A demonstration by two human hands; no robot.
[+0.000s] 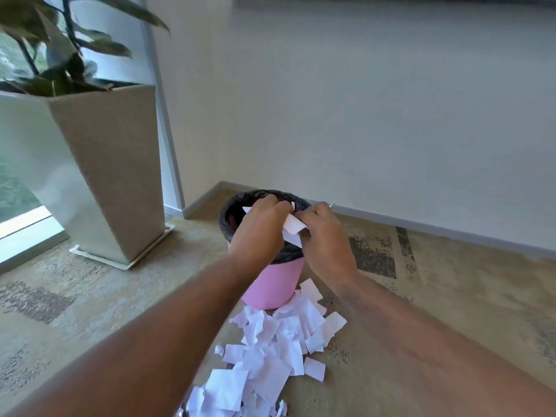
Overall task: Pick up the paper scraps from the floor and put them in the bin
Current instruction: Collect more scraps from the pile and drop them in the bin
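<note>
Over bin mouth: white paper scraps (292, 227) pinched between left hand (258, 228) and right hand (326, 239), both curled round them. Round pink plastic bin (270, 288) with black liner (231, 212) stands on patterned carpet floor (451, 296). More white scraps (270, 350) piled on floor against bin's near side. Tall beige planter (111, 176) stands left.

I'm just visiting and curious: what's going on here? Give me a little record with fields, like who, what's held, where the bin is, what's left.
who: a person, bare arms, seen from a head camera
left hand: over the bin's mouth, gripping white paper
right hand: beside it, also gripping held scraps
bin: pink, black liner, upright on the carpet near the wall
left to do: pile of paper scraps on the floor in front of the bin
nearby: potted plant to the left
</note>
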